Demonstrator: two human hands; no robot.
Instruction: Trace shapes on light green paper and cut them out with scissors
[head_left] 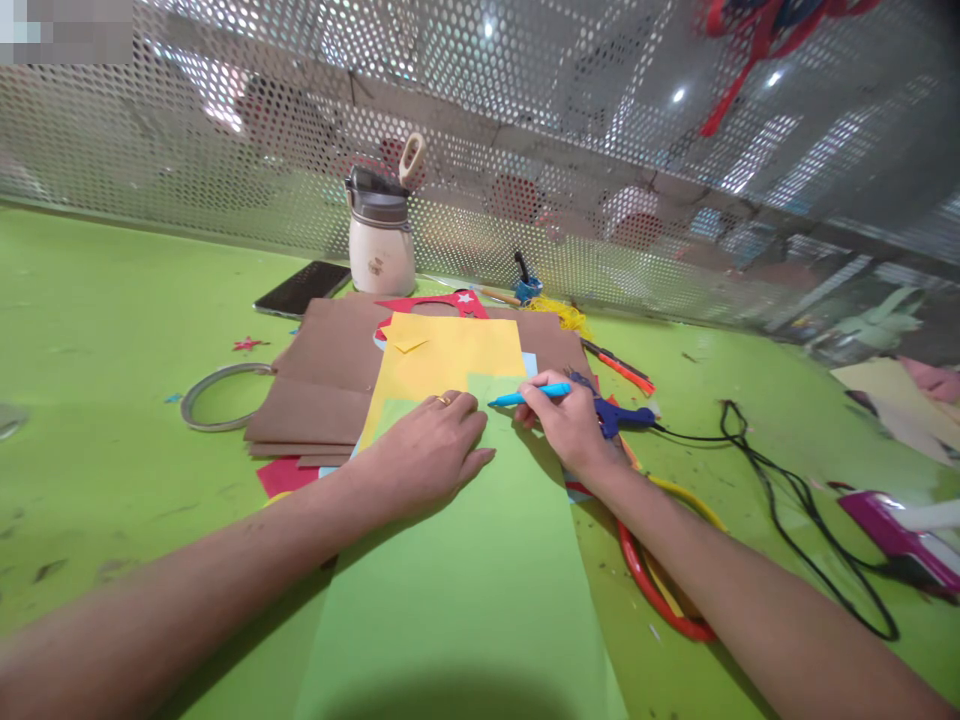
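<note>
A long sheet of light green paper (pixel 465 600) lies in front of me, its far part over yellow paper (pixel 450 345). My left hand (pixel 439 440) rests palm down on the green sheet, thumb apart from the slightly bent fingers, a ring on one finger. Between the fingers of my right hand (pixel 566 420) is a blue marker (pixel 529 395), its tip pointing left at the green paper, close to my left fingertips. Whether the tip touches the paper I cannot tell. Brown paper sheets (pixel 322 360) lie beneath the yellow paper.
Right of my right hand lies a blue glue gun (pixel 630 417) with a looped black cord (pixel 772 470). A white jar (pixel 381 245) and a phone (pixel 304 288) are at the back, before a perforated metal panel (pixel 285 150). A ring (pixel 187 400) lies left; red tubing (pixel 652 590) lies right.
</note>
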